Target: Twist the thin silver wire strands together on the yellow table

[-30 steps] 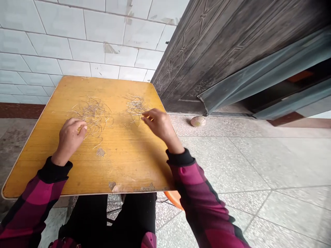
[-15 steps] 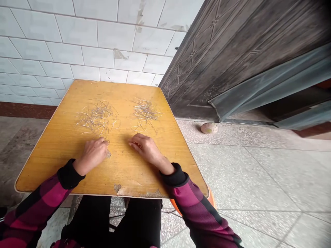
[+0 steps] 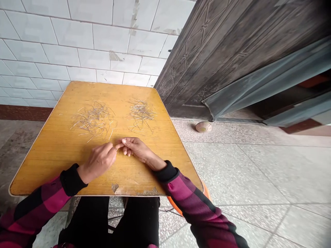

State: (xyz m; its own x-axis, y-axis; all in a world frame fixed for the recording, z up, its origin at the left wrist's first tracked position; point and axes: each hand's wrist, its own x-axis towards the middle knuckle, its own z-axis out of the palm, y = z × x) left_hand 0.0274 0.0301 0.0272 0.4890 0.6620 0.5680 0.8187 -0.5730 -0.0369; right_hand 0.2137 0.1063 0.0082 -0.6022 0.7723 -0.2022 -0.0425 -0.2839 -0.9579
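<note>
On a small yellow wooden table (image 3: 64, 151) lie two loose heaps of thin silvery wire pieces: a wider heap (image 3: 94, 119) on the left and a tighter heap (image 3: 141, 113) on the right. My left hand (image 3: 99, 160) and my right hand (image 3: 136, 148) meet at the table's near middle, fingertips touching. Both hands are pinched together, apparently on one thin wire piece (image 3: 116, 146) between them; it is too fine to make out clearly. My sleeves are magenta and black plaid.
A white tiled wall (image 3: 77, 44) stands behind the table. A dark carved metal door (image 3: 232, 58) hangs open at the right. A small round object (image 3: 203, 126) lies on the speckled floor by the door. An orange stool edge (image 3: 178, 203) shows under the table.
Both hands drew back from the wire heaps towards the table's near middle and came together, fingertips now pinched against each other.
</note>
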